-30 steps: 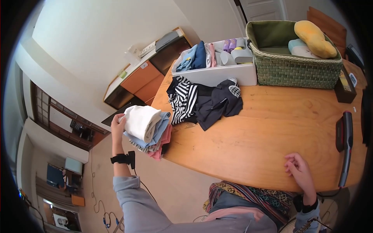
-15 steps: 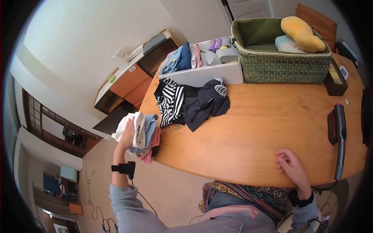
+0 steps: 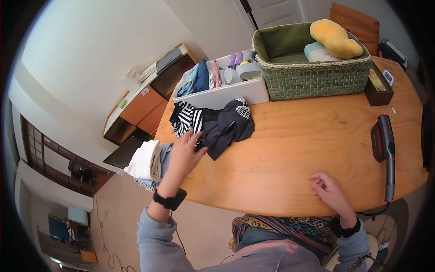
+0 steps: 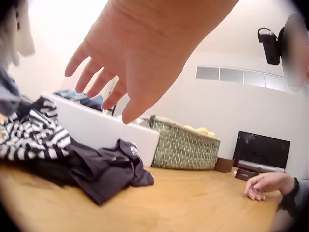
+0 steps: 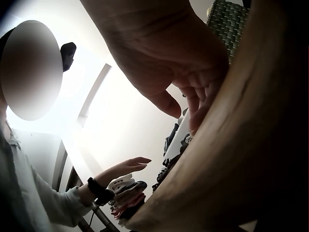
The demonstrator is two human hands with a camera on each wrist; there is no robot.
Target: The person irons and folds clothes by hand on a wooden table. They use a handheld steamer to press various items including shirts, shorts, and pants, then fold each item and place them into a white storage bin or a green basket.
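Note:
My left hand (image 3: 183, 156) is above the table's left side with its fingers spread and nothing in them, as the left wrist view also shows. Its fingertips overlap the black-and-white striped garment (image 3: 185, 119) in the head view. Against that lies a crumpled dark grey garment (image 3: 229, 129) with a white grid print. Left of my wrist stands a stack of folded clothes, a white one (image 3: 144, 161) on top and a blue one (image 3: 166, 156) below. My right hand (image 3: 331, 194) rests on the wooden table (image 3: 276, 158) near its front edge, fingers loosely curled and holding nothing.
A white bin (image 3: 226, 96) with upright folded clothes and rolled items stands at the back. Right of it is a green woven basket (image 3: 317, 81) holding a yellow plush (image 3: 335, 40). A corded hair-styling brush (image 3: 387, 156) and a small dark box (image 3: 378, 93) lie at the right.
My left hand has left the white folded cloth on the stack and moved right, toward the striped and dark garments. My right hand stays on the table. The head view has shifted.

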